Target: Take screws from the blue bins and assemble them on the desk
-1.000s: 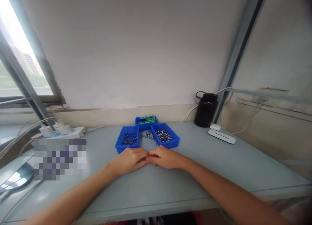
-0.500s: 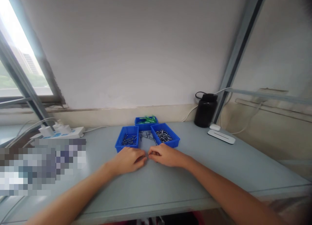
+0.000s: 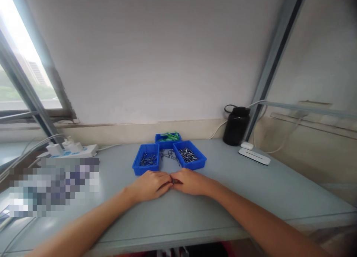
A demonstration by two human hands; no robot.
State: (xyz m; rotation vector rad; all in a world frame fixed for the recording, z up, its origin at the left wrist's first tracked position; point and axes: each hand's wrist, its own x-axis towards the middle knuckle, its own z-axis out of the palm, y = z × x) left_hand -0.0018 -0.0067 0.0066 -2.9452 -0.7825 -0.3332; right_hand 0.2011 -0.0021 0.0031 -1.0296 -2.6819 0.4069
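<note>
My left hand [image 3: 152, 184] and my right hand [image 3: 189, 181] meet at the fingertips above the grey table [image 3: 178, 216]. Both are pinched around something small that I cannot make out. Just beyond my left hand stands a blue bin [image 3: 146, 171] with some dark metal screws [image 3: 148, 159]. Another blue bin [image 3: 201, 161], fuller of metal pieces [image 3: 187, 155], is beyond my right hand. Loose screws [image 3: 169, 154] lie between these bins. Behind them a smaller blue bin [image 3: 168, 141] contains green items [image 3: 169, 136].
A black bottle [image 3: 236, 127] stands at the back right, near a small white case [image 3: 247, 145] and a flat white device [image 3: 254, 156]. At left are a power strip [image 3: 89, 150] with plugs and cables, and a blurred-out patch. A wall rises behind.
My hands have come together, fingertips now touching, and sit slightly nearer the table's front edge. The view has shifted a little.
</note>
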